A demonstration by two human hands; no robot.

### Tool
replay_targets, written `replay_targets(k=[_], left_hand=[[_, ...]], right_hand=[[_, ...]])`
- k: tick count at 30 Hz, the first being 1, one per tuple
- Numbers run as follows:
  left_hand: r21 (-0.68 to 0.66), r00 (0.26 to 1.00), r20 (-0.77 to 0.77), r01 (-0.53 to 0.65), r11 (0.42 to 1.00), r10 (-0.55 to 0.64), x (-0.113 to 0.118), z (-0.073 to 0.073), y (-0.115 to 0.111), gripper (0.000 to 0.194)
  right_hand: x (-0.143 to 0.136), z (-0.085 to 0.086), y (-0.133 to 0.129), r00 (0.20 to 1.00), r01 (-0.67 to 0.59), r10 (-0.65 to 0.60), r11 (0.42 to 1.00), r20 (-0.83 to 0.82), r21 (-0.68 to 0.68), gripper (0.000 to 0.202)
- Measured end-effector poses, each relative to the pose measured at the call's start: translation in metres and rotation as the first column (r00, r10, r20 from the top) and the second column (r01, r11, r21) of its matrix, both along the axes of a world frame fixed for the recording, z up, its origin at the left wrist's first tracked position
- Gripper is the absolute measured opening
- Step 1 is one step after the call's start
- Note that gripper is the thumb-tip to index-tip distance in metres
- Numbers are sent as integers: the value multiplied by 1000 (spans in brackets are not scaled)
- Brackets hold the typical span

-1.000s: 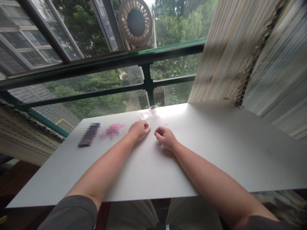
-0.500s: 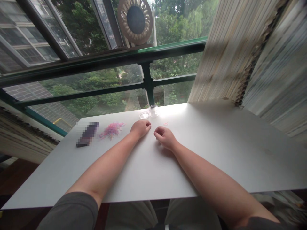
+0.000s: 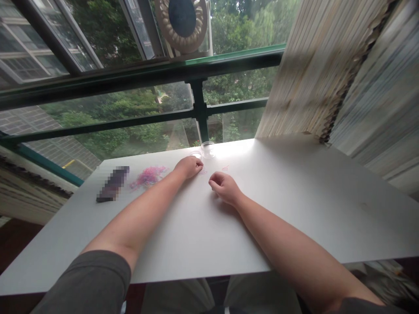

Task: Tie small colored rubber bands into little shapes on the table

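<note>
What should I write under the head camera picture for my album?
Two bare hands over a white table, beside a pink pile.

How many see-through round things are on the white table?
2. The taller clear tub is near the far edge of the white table. The flat clear one is just left of it, partly hidden behind the left hand.

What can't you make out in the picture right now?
All in the head view:
- Pink pile: single pieces too small and blurred.
- Left hand, right hand: curled fingers hide any grip.
- Clear disc: partly behind the left hand.
- Dark object: pixelated.
- Fan: cut by the top edge.
</note>
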State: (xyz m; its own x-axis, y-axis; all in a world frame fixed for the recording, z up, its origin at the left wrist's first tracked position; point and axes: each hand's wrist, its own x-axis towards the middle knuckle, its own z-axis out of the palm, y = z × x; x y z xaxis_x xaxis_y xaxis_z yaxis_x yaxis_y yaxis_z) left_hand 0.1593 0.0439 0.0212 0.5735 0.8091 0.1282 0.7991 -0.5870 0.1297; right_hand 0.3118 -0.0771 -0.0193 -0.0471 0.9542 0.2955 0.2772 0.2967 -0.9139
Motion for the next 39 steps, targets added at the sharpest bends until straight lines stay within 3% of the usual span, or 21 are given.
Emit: replay_targets(k=[9, 12, 15, 20, 24, 33, 39], left_hand=[[47, 991, 117, -67, 997, 61, -5, -4, -22, 22], [-28, 951, 291, -106, 994, 110, -8, -4, -46, 21], [-163, 872, 473, -54, 985, 126, -12, -6, -80, 23], [-262, 793, 596, 40, 964, 129, -15, -8, -119, 21], [-215, 779, 622, 65, 974, 85, -16, -5, -120, 17], [-25, 824, 564, 85, 996, -56, -19, -4, -120, 7], [36, 809, 579, 99, 994, -102, -19, -1, -122, 5]], right_hand=[[1, 1, -1, 1000, 5, -5, 1000, 20, -5, 11], [1, 2, -2, 1000, 15, -14, 1000, 26, -8, 11], [0, 5, -7, 1000, 3, -2, 1000, 31, -19, 12], [-4, 10, -19, 983, -175, 167, 978, -75, -114, 18], [-5, 13, -23, 964, -222, 204, 971, -170, -94, 23], [-6, 14, -26, 974, -190, 179, 979, -141, -71, 21], [-5, 16, -28, 984, -151, 147, 988, -98, -39, 13]])
